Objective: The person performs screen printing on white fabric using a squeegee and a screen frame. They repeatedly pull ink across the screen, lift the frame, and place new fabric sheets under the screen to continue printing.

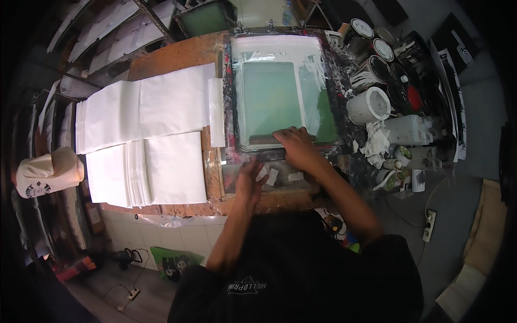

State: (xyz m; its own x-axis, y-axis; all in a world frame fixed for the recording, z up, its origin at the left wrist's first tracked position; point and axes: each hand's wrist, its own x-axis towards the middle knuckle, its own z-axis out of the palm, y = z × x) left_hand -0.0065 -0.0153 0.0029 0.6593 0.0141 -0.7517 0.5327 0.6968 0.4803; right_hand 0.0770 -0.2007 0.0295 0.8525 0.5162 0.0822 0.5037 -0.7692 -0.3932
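A screen-printing frame point(269, 81) with a green mesh lies on the table before me, white ink smeared along its top and right side. My right hand point(295, 144) grips a squeegee point(262, 139) from above, at the near end of the mesh. The squeegee lies crosswise, and part of it is covered by the hand. Just off the frame's near edge is my left hand point(249, 178), its fingers apart and nothing visible in them. Small pale scraps point(272, 176) lie beside its fingers.
Stacks of white fabric pieces point(172, 102) cover the table's left side. Ink cans and a white bucket point(369, 105) crowd the right, with crumpled white tissue point(375, 144) and a translucent jug point(406, 129). A shelf with a cream cloth point(49, 172) stands far left.
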